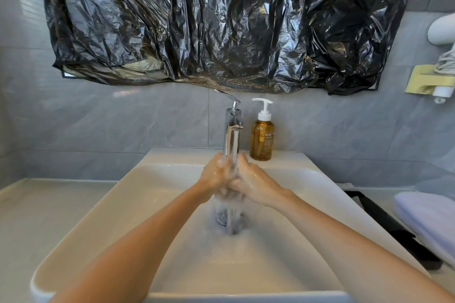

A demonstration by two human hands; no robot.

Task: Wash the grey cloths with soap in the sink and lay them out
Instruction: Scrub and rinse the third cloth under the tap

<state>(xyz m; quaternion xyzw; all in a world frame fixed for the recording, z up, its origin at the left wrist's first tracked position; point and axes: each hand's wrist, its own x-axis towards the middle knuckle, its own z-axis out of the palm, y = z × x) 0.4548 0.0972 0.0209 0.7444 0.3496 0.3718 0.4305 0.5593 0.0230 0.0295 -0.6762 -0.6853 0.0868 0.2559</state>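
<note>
Left hand [216, 174] and right hand [254, 183] meet knuckle to knuckle under the stream from the tap [232, 130]. The fingers of both curl tightly round one bunched grey cloth [222, 215]. The cloth hangs between and below the hands, long axis vertical, tail toward the drain of the sink [103, 216], so neither hand is nearer. The soap bottle [262, 141] stands just beside the tap, on the right hand's side.

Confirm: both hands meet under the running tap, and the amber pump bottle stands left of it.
Wrong side: the head view shows the amber pump bottle right of the tap. Left hand and right hand do meet under it.
</note>
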